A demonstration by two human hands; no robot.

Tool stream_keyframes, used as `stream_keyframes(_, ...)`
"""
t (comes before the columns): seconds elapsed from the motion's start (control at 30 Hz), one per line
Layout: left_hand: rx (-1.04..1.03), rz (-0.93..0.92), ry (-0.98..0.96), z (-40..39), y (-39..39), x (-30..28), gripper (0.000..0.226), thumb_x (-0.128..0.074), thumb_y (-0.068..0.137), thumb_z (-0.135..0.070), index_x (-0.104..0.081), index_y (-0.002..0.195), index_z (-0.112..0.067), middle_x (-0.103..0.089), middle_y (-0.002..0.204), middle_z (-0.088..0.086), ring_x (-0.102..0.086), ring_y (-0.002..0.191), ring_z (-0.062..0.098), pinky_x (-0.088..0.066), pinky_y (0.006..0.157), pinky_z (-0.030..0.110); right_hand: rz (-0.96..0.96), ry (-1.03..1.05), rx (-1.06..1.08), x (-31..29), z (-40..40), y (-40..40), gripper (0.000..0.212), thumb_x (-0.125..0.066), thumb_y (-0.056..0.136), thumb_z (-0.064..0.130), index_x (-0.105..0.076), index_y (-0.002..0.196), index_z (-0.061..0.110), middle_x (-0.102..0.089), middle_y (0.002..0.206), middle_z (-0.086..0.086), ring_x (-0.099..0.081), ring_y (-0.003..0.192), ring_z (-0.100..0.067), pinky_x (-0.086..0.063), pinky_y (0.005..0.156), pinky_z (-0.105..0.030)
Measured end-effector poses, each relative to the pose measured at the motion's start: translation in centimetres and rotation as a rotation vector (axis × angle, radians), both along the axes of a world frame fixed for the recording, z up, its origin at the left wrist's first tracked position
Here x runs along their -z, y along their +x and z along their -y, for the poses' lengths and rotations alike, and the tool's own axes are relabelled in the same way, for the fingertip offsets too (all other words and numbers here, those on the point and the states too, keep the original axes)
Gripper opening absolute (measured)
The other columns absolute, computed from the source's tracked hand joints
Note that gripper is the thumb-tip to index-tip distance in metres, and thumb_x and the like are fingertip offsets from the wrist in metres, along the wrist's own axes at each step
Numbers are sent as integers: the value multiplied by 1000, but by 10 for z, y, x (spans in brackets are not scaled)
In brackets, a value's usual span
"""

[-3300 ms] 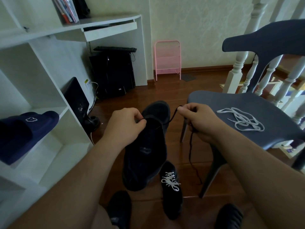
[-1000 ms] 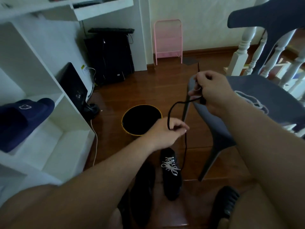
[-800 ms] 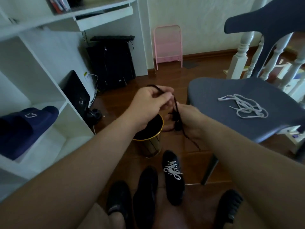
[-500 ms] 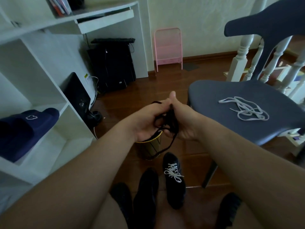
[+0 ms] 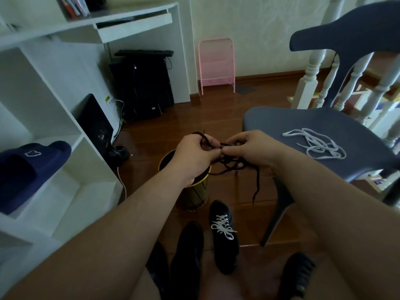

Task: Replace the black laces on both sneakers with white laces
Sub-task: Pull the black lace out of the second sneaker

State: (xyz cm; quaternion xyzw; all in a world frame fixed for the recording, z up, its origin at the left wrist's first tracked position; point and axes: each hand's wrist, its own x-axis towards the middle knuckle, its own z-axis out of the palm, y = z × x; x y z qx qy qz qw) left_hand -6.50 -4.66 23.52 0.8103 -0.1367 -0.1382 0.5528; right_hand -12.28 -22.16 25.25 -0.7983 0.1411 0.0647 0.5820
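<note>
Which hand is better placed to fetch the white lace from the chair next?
Right. The right hand is beside the chair seat holding the white lace; the left hand is farther, above the bin.

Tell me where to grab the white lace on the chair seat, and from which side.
Pinch the white lace at its free end toward the seat's left edge, coming from above: it lies flat and tangled on the chair seat, and that end juts clear.

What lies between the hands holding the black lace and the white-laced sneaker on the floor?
In the head view, only bare wood floor and a dangling end of the black lace; the gold bin stands just left of that stretch, above the white-laced sneaker.
</note>
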Motion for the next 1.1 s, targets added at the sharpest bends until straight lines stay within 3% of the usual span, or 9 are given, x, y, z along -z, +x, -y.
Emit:
stream_keyframes(0.07,-66,-86,-91,-1,0,-7,14,-71,95,3,-70,101,-10,-76,95,14,-75,77,18,-65,80,36,82,-81,85,4,6,0,9,-77,93,16,-76,101,12,-76,91,-10,-75,73,-17,-65,71,-32)
stream_keyframes(0.2,-41,-706,-490,-19,2,-26,22,-43,92,7,-53,93,-12,-58,76,12,-55,55,17,-43,63,23,181,-113,-2,1,14,-2,10,-67,101,17,-77,99,15,-74,87,-14,-67,76,-20,-56,69,-30)
stream_keyframes(0.3,92,-798,-361,-29,4,-26,19,-33,79,-3,-43,77,-19,-42,69,5,-37,47,15,-24,60,26,301,-142,12,-3,5,-1,13,-63,103,18,-76,102,17,-75,95,-12,-72,85,-23,-59,83,-37)
stream_keyframes(0.43,-20,-739,-194,-11,1,-5,23,-46,97,-20,-62,81,-19,-60,79,4,-56,71,20,-39,66,32,403,-82,25,-1,-22,3,18,-62,104,21,-77,95,23,-75,87,1,-72,85,-16,-62,82,-37)
stream_keyframes(0.53,-187,-781,-423,8,-9,10,26,-46,107,-26,-65,94,-14,-66,84,6,-59,80,24,-48,74,36,346,144,78,0,-41,8,20,-63,102,20,-80,89,20,-74,91,-3,-71,95,-29,-62,90,-45)
stream_keyframes(0.67,-85,-1016,-806,17,-29,-2,47,-32,111,-29,-74,112,-9,-78,103,19,-66,98,36,-49,96,51,253,410,168,-3,-57,19,22,-63,88,20,-78,73,22,-70,105,-11,-68,105,-38,-60,94,-54)
stream_keyframes(0.83,-413,-1022,-1007,22,-22,-5,29,-47,101,-23,-72,111,-11,-75,97,13,-69,100,32,-55,98,42,519,-430,45,18,-74,29,23,-53,96,20,-66,78,24,-63,86,6,-58,82,-5,-43,71,-22)
stream_keyframes(0.97,-580,-961,-850,14,1,8,44,-45,105,-42,-76,120,-16,-78,114,14,-72,107,41,-56,100,53,467,-678,-28,35,-75,36,31,-41,105,31,-68,120,31,-60,127,5,-48,118,-19,-42,99,-41)
stream_keyframes(1.1,-561,-915,-693,19,6,13,47,-45,107,-46,-69,128,-12,-73,119,16,-66,118,41,-50,109,53,111,-541,-157,47,-69,44,49,-19,105,58,-34,151,54,-46,155,0,-40,139,-37,-34,112,-59)
